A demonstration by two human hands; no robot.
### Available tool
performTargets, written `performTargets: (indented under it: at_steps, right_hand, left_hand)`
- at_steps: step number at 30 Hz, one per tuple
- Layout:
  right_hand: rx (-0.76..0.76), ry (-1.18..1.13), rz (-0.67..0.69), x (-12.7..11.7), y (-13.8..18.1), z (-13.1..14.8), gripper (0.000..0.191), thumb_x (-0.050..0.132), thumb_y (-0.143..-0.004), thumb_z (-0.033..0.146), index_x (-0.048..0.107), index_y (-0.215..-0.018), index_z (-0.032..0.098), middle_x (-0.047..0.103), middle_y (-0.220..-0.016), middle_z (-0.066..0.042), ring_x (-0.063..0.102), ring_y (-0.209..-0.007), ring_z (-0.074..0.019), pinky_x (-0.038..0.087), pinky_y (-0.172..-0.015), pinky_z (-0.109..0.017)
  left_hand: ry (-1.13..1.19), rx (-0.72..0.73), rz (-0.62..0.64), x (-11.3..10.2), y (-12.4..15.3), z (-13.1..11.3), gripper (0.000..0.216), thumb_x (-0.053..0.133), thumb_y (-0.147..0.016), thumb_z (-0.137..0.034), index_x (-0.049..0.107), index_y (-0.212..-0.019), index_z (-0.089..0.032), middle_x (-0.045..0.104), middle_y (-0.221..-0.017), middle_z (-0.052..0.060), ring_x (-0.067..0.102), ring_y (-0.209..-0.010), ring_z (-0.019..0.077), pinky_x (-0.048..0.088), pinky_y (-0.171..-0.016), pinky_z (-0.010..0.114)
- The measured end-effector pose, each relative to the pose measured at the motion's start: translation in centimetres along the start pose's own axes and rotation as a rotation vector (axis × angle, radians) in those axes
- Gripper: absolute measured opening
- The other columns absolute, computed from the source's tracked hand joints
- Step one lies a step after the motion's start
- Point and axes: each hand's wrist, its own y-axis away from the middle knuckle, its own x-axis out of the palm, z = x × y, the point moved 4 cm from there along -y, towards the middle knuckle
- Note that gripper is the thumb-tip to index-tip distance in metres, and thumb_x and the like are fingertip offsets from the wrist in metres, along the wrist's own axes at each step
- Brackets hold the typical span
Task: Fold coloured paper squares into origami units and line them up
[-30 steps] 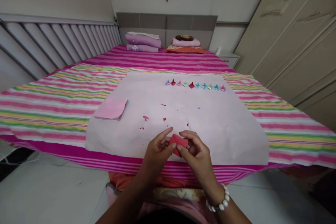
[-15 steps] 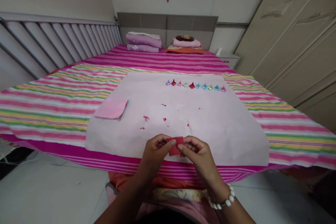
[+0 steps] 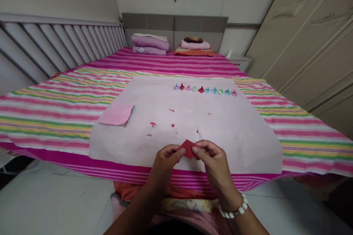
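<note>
A small red piece of folded paper [image 3: 188, 149] is held between my two hands above the near edge of a large white sheet [image 3: 118, 143]. My left hand [image 3: 167, 158] pinches its left corner with thumb and fingers. On the opposite side, my right hand [image 3: 213, 158] pinches the right corner, and a white bead bracelet circles that wrist. The paper is turned like a diamond, one corner pointing away from me. Beyond the hands lie several torn red scraps [image 3: 172, 125]. Which folds lie on the paper's underside is hidden.
A row of several small folded paper pieces [image 3: 207, 90] in mixed colours stands at the sheet's far right. A stack of pink paper squares [image 3: 117, 114] lies at left. The sheet rests on a striped bed [image 3: 55, 108]; folded bedding [image 3: 150, 44] sits by the headboard.
The red paper has been turned from square-on to a diamond, a corner now pointing away. Both hands have shifted their pinch to its left and right corners.
</note>
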Motion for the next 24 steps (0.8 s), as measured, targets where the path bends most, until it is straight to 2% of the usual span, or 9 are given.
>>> performTargets:
  at_steps: [2,4,9,11,12,14,15,20,24]
  right_hand:
    - [-0.042,0.006,-0.004,-0.3,-0.1,0.2,0.01,0.078,-0.069,0.025,0.071,-0.074,0.019,0.06,-0.059,0.003,0.048,-0.053,-0.0088,0.04,-0.052,-0.021]
    - [-0.049,-0.004,0.024,-0.3,0.0,0.1,0.011,0.078,-0.068,0.026,0.072,-0.076,0.02,0.059,-0.058,0.003,0.046,-0.052,-0.0083,0.039,-0.05,-0.02]
    - [-0.066,0.032,0.055,-0.1,0.2,-0.3,0.007,0.074,-0.073,0.026,0.072,-0.072,0.019,0.057,-0.056,0.003,0.045,-0.049,-0.0073,0.037,-0.046,-0.019]
    - [-0.097,0.066,0.06,-0.1,0.2,0.0,0.007,0.072,-0.075,0.026,0.071,-0.072,0.019,0.057,-0.059,0.003,0.046,-0.047,-0.0069,0.037,-0.044,-0.019]
    - [-0.11,0.085,0.067,-0.1,0.2,0.2,0.007,0.072,-0.076,0.026,0.071,-0.073,0.019,0.058,-0.061,0.003,0.047,-0.046,-0.0065,0.037,-0.043,-0.019]
    - [-0.127,0.123,0.091,-0.1,0.2,0.7,0.008,0.071,-0.077,0.026,0.071,-0.074,0.019,0.058,-0.066,0.002,0.047,-0.043,-0.0059,0.037,-0.04,-0.02]
    - [-0.131,0.138,0.105,-0.1,0.2,0.8,0.008,0.07,-0.077,0.026,0.071,-0.074,0.018,0.059,-0.068,0.001,0.048,-0.043,-0.0058,0.037,-0.04,-0.02]
    - [-0.14,0.171,0.178,0.3,0.4,1.1,0.008,0.068,-0.079,0.025,0.071,-0.076,0.018,0.059,-0.069,0.0,0.048,-0.043,-0.0058,0.04,-0.04,-0.02]
    - [-0.136,0.168,0.209,0.5,0.5,1.1,0.008,0.069,-0.078,0.025,0.071,-0.079,0.018,0.061,-0.07,-0.001,0.049,-0.045,-0.0066,0.043,-0.041,-0.02]
  left_hand:
    - [-0.09,0.044,0.038,0.0,0.0,-0.1,0.017,0.076,-0.065,-0.031,0.07,-0.066,-0.015,0.053,-0.05,-0.005,0.044,-0.052,0.0073,0.035,-0.054,0.02]
    - [-0.071,0.061,0.063,0.0,0.0,0.0,0.017,0.075,-0.066,-0.031,0.069,-0.064,-0.015,0.051,-0.049,-0.005,0.042,-0.051,0.0072,0.034,-0.053,0.02]
    - [-0.038,0.048,0.118,0.3,-0.2,0.2,0.018,0.074,-0.067,-0.031,0.068,-0.064,-0.015,0.057,-0.054,-0.003,0.048,-0.055,0.009,0.039,-0.057,0.022]
    - [-0.098,0.094,0.128,0.2,-0.3,-0.3,0.022,0.076,-0.064,-0.027,0.071,-0.082,-0.015,0.064,-0.069,0.0,0.055,-0.063,0.0113,0.042,-0.06,0.024]
    - [-0.132,0.132,0.124,0.1,-0.2,-0.6,0.035,0.077,-0.063,-0.024,0.069,-0.097,-0.017,0.065,-0.081,0.002,0.057,-0.068,0.0127,0.044,-0.062,0.024]
    - [-0.218,0.239,0.122,-0.3,-0.1,-1.6,0.057,0.076,-0.065,-0.02,0.059,-0.119,-0.022,0.064,-0.102,0.005,0.061,-0.078,0.0148,0.047,-0.067,0.026]
    - [-0.282,0.308,0.128,-0.4,0.0,-2.2,0.057,0.073,-0.068,-0.019,0.057,-0.122,-0.024,0.062,-0.109,0.006,0.061,-0.083,0.0153,0.048,-0.07,0.027]
    - [-0.591,0.618,0.194,-0.2,0.8,-4.6,0.021,0.062,-0.08,-0.013,0.066,-0.099,-0.021,0.062,-0.106,0.006,0.061,-0.092,0.0162,0.048,-0.073,0.026]
    - [-0.629,0.629,0.219,-0.2,0.8,-4.8,0.017,0.062,-0.079,-0.011,0.066,-0.092,-0.019,0.066,-0.096,0.004,0.062,-0.084,0.0145,0.049,-0.068,0.024]
